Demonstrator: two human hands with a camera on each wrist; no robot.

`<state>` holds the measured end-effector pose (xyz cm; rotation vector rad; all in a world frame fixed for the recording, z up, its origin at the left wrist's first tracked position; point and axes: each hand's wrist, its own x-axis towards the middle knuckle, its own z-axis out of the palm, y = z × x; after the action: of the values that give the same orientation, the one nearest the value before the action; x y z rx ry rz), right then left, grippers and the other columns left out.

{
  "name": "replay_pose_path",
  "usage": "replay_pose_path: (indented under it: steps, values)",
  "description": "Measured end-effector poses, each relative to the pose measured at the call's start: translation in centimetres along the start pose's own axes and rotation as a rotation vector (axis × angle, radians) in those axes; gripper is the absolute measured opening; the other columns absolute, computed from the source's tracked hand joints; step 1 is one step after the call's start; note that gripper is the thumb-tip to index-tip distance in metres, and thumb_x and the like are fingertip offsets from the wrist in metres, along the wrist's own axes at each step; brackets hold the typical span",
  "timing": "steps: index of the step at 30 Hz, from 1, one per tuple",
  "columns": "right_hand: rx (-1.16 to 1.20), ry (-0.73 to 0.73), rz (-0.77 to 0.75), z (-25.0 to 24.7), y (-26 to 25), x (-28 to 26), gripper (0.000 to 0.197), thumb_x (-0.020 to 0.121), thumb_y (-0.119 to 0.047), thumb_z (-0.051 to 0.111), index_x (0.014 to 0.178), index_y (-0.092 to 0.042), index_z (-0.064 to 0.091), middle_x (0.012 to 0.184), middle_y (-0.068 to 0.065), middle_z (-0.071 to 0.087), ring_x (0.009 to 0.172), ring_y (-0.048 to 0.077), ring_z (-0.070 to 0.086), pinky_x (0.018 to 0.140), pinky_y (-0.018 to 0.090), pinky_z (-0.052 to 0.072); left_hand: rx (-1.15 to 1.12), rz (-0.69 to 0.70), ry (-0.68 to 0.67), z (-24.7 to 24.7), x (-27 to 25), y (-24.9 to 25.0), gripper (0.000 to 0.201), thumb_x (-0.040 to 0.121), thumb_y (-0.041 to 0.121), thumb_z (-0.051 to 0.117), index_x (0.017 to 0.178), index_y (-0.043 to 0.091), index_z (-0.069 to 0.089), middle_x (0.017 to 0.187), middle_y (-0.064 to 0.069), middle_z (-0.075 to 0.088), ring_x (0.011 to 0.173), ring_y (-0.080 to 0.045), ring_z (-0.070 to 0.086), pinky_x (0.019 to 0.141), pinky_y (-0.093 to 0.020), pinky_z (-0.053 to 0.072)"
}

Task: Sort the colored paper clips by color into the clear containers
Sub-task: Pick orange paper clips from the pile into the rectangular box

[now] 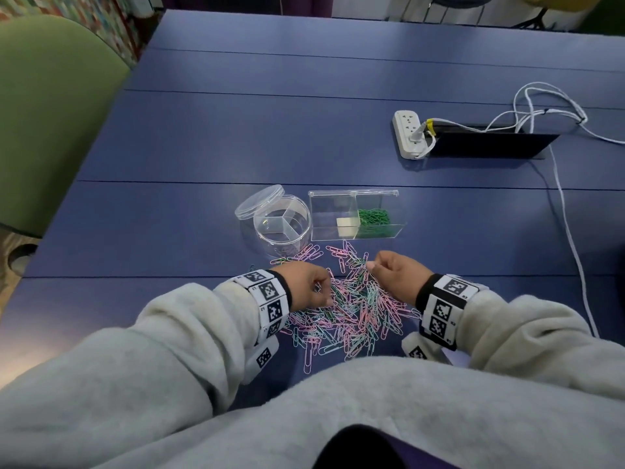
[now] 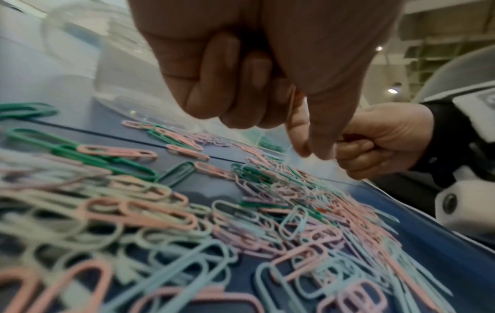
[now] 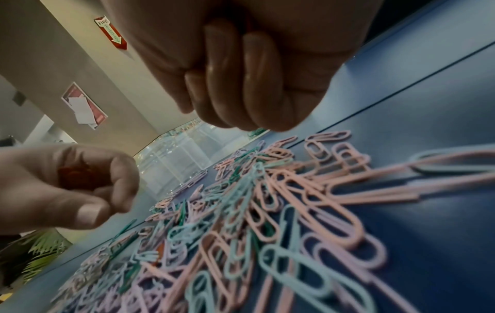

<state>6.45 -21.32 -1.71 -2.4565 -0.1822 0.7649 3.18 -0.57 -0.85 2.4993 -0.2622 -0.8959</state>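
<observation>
Clearly very light and small, these paper clips (image 1: 351, 306): thin stiff wire under a smooth coloured coat, probably a little slippery and quick to hook into one another. Best taken one at a time, pinched by the rounded end with two fingertips and lifted slowly, so that tangled neighbours fall away; not fragile, but easy to drop or scatter. Lying as a loose flat heap on the blue surface (image 1: 236, 130), between the two hands and at 6 o'clock from the clear containers. Mostly pale pink, pale blue and light lilac in colour, with some dark green ones mixed in and very few red. Seen at 12 o'clock from the heap: a round container (image 1: 282, 228) with three compartments and its lid leaning on the rim, looking empty, though too small to tell for sure. At 3 o'clock from it, a rectangular box (image 1: 355, 214) of two compartments, with green clips (image 1: 373, 218) gathered in the 3 o'clock one. Left hand (image 1: 309, 287) at 9 o'clock of the heap, fingers (image 3: 120, 175) curled round a few red clips (image 3: 80, 175) kept in the palm. Right hand (image 1: 397, 277) at 2 o'clock of the heap, fingers curled in too, thumb against the forefinger; cannot tell whether holding a clip or nothing.
</observation>
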Motion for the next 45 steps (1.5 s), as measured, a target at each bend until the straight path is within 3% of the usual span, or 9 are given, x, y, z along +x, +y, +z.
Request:
replay_pose_path:
  steps: [3,7,10,14,17,21,25,30,45]
  values:
    - [0.014,0.017,0.017,0.4,1.2,-0.5,0.025,0.098,-0.038,0.043,0.079,-0.021,0.043,0.062,-0.006,0.050,0.052,0.009,0.042,0.055,0.024,0.039,0.106,0.056,-0.045,0.3,0.3,1.4,0.013,0.087,0.035,0.062,0.100,0.032,0.063,0.085,0.014,0.057,0.067,-0.003,0.052,0.070,-0.021,0.044]
    - [0.126,0.031,0.023,0.7,2.4,-1.3,0.014,0.097,-0.027,0.049,0.084,-0.025,0.052,0.063,-0.006,0.053,0.053,0.006,0.045,0.056,0.022,0.039,0.220,0.084,-0.048,1.1,1.1,2.8,0.014,0.089,0.025,0.057,0.101,0.030,0.064,0.104,0.011,0.064,0.087,-0.010,0.056,0.074,-0.022,0.045]
    - [0.126,0.035,0.028,0.6,3.0,-2.0,0.012,0.097,-0.026,0.049,0.090,-0.020,0.057,0.066,-0.007,0.053,0.056,0.007,0.046,0.056,0.021,0.038,0.277,0.085,-0.043,1.6,1.6,3.0,0.008,0.086,0.027,0.059,0.094,0.030,0.060,0.100,0.011,0.065,0.091,-0.014,0.059,0.075,-0.027,0.050]
    - [0.159,0.087,0.036,0.5,4.1,-2.5,0.012,0.096,-0.024,0.050,0.090,-0.019,0.058,0.070,-0.008,0.054,0.064,0.009,0.048,0.061,0.022,0.040,0.332,0.077,-0.036,1.8,1.3,2.5,0.017,0.083,0.034,0.065,0.097,0.026,0.057,0.096,0.007,0.061,0.083,-0.014,0.052,0.070,-0.025,0.042]
    - [0.171,0.098,0.059,0.7,5.0,-2.5,0.012,0.096,-0.023,0.050,0.087,-0.022,0.057,0.068,-0.010,0.053,0.061,0.008,0.046,0.063,0.026,0.040,0.335,0.068,-0.043,1.6,1.0,1.9,0.016,0.080,0.030,0.066,0.095,0.030,0.059,0.097,0.010,0.063,0.080,-0.013,0.052,0.068,-0.023,0.041]
    - [0.187,0.114,0.071,1.1,5.2,-2.5,0.016,0.096,-0.019,0.050,0.082,-0.025,0.055,0.066,-0.011,0.052,0.059,0.006,0.046,0.064,0.025,0.040,0.311,0.073,-0.065,1.6,0.6,1.6,0.018,0.080,0.026,0.063,0.096,0.032,0.060,0.083,0.015,0.054,0.078,-0.011,0.051,0.067,-0.021,0.040]
    - [0.200,0.095,0.069,1.3,4.5,-2.6,0.013,0.096,-0.021,0.050,0.085,-0.022,0.057,0.067,-0.008,0.052,0.061,0.009,0.047,0.065,0.026,0.042,0.334,0.104,-0.080,1.9,0.7,2.0,0.018,0.082,0.033,0.061,0.101,0.032,0.062,0.092,0.015,0.058,0.084,-0.011,0.053,0.076,-0.024,0.046]
    - [0.162,0.070,0.056,1.2,4.0,-2.8,0.013,0.097,-0.023,0.049,0.087,-0.021,0.057,0.067,-0.007,0.052,0.060,0.008,0.045,0.065,0.026,0.041,0.370,0.096,-0.087,2.3,1.0,1.9,0.012,0.083,0.030,0.061,0.095,0.028,0.062,0.098,0.011,0.064,0.085,-0.012,0.056,0.072,-0.024,0.045]
    - [0.137,0.051,0.023,0.8,2.4,-2.5,0.012,0.097,-0.023,0.048,0.092,-0.021,0.058,0.073,-0.008,0.054,0.063,0.007,0.046,0.062,0.022,0.042,0.094,0.010,-0.004,1.6,0.8,0.0,0.014,0.091,0.037,0.054,0.093,0.024,0.060,0.076,0.013,0.053,0.076,-0.010,0.052,0.071,-0.023,0.042]
